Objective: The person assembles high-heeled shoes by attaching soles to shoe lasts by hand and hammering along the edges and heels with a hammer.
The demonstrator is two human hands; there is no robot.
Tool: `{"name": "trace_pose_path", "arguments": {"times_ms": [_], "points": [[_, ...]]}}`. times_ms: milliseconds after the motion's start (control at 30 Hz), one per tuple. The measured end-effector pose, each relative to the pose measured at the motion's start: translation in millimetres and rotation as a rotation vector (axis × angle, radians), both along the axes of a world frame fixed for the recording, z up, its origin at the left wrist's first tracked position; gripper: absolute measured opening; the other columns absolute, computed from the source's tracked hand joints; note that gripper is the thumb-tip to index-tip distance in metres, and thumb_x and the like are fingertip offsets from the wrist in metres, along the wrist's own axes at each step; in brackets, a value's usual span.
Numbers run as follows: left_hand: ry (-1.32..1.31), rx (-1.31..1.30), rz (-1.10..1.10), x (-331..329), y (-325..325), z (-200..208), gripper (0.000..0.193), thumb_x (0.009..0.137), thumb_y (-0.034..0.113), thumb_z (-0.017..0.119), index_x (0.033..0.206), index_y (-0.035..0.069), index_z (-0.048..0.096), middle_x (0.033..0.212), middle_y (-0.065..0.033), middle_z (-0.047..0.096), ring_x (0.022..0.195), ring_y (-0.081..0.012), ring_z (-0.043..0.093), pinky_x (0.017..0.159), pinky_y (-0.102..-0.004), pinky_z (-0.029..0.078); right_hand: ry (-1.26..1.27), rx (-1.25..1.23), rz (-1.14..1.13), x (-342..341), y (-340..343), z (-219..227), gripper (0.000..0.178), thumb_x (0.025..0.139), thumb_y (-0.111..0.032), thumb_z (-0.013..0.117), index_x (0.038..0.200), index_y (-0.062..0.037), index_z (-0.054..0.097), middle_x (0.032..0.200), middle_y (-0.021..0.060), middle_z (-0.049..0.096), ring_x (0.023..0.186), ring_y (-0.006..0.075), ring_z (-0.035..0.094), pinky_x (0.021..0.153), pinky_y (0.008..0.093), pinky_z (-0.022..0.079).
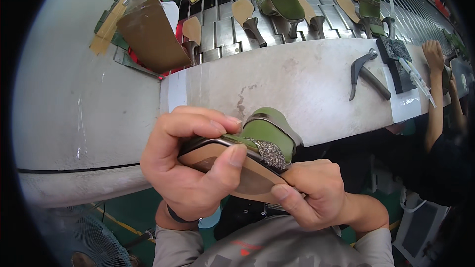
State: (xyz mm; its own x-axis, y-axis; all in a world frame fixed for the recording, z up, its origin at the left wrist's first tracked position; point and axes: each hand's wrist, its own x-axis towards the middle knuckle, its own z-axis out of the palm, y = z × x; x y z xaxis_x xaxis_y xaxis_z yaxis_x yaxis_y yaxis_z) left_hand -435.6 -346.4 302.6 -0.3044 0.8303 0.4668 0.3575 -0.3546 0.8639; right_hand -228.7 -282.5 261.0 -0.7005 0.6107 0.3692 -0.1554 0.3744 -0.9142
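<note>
A green shoe point(267, 133) with a glittery band point(271, 155) across it is held up in front of me at the near edge of the worktop. Its tan sole point(253, 182) is tilted toward me. My left hand point(185, 163) grips the shoe's left end, fingers over the dark edge and thumb pressed on the sole. At the other end my right hand point(319, 190) is closed, pinching the sole's edge between thumb and curled fingers. Part of the sole is covered by my left thumb.
The pale worktop point(307, 74) carries a hammer point(368, 75), a black block point(396, 66) and syringes point(418, 81). Behind runs a slatted conveyor point(225, 32) with heeled soles point(243, 12) and green shoes point(284, 5). Another person's hand point(434, 57) works at right. A fan point(86, 240) stands lower left.
</note>
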Motion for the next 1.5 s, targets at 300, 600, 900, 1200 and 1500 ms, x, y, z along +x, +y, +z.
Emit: {"name": "trace_pose_path", "arguments": {"times_ms": [300, 600, 900, 1200, 1500], "points": [[0.119, -0.063, 0.048, -0.4, -0.3, 1.7, 0.039, 0.077, 0.009, 0.09, 0.108, -0.002, 0.068, 0.099, -0.0151, 0.073, 0.092, -0.0195, 0.071, 0.083, -0.0303, 0.057, 0.02, 0.107, -0.061, -1.8, 3.6, 0.9, 0.015, 0.095, -0.01, 0.077, 0.084, -0.0019, 0.069, 0.063, 0.0105, 0.06, 0.052, 0.0293, 0.062, 0.05, 0.0397, 0.049], [-0.556, -0.094, -0.344, -27.9, 99.3, 4.9, 0.035, 0.11, 0.017, 0.052, 0.135, -0.006, 0.06, 0.134, -0.0239, 0.069, 0.123, -0.0331, 0.069, 0.109, -0.045, 0.056, -0.002, -0.643, -0.004, -15.0, 62.1, 26.3, 0.033, 0.11, -0.027, 0.063, 0.104, 0.0056, 0.07, 0.077, 0.0083, 0.072, 0.065, 0.012, 0.07, 0.055, 0.0261, 0.056], [-0.787, -0.172, -0.439, -14.8, 150.7, -3.7, 0.025, 0.107, 0.011, 0.057, 0.114, -0.01, 0.07, 0.109, -0.0184, 0.076, 0.099, -0.0231, 0.074, 0.089, -0.0355, 0.061, 0.094, -0.715, -0.088, 4.3, 60.4, 27.1, 0.037, 0.111, -0.031, 0.063, 0.111, 0.0053, 0.071, 0.083, 0.0098, 0.074, 0.066, 0.0126, 0.073, 0.06, 0.0261, 0.061], [-0.811, -0.195, -0.446, -20.5, 148.6, -4.3, 0.028, 0.105, 0.003, 0.054, 0.125, -0.011, 0.065, 0.122, -0.0236, 0.072, 0.112, -0.0322, 0.073, 0.1, -0.0421, 0.061, 0.027, -0.637, -0.109, -7.6, 57.3, 1.6, 0.034, 0.111, -0.03, 0.063, 0.11, 0.0034, 0.071, 0.082, 0.0069, 0.074, 0.07, 0.011, 0.072, 0.062, 0.0257, 0.06], [-0.846, 0.014, -0.72, -61.6, 128.7, -33.2, 0.036, 0.108, 0.014, 0.049, 0.132, -0.008, 0.063, 0.131, -0.0253, 0.069, 0.124, -0.0381, 0.069, 0.103, -0.0481, 0.061, -0.069, -0.289, -0.159, -20.4, 35.5, -15.0, 0.029, 0.108, -0.019, 0.067, 0.09, 0.0029, 0.067, 0.062, 0.0097, 0.058, 0.058, 0.0092, 0.055, 0.053, 0.0331, 0.045]]}}
